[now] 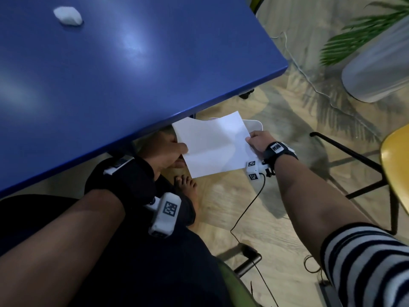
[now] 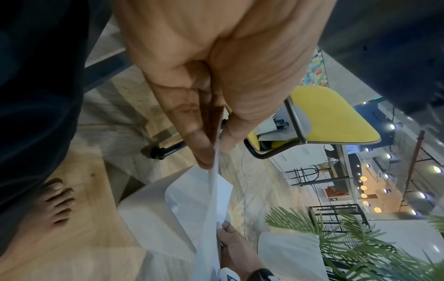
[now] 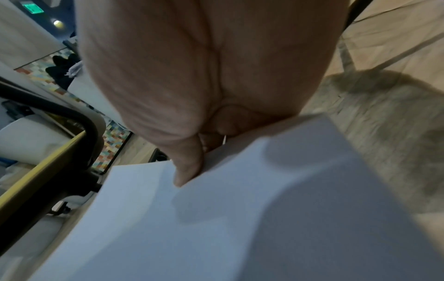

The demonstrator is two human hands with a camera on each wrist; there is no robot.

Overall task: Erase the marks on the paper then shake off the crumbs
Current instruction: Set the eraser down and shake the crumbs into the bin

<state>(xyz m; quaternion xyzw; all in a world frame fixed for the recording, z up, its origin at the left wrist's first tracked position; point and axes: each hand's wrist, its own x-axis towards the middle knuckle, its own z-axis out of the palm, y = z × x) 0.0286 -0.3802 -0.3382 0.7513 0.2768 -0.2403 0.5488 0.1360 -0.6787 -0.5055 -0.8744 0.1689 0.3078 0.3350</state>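
Pinching opposite edges, the left hand [image 1: 164, 149] and right hand [image 1: 257, 141] are holding the paper [image 1: 215, 144] off the blue table [image 1: 132, 63], above a white bin [image 1: 254, 125]; no marks showing, erasing seemingly finished, shaking remaining.

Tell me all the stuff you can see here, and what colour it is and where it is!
paper: one, white, held off the table's edge above a white bin
bin: one, white, on the floor under the paper
table: one, blue, upper left
white lump: one, on the table's far corner
chair: one, yellow, right edge
plant: one, green, upper right
planter: one, pale grey, upper right
left hand: pinches the paper's left edge
right hand: pinches the paper's right edge
bare foot: one, on the floor
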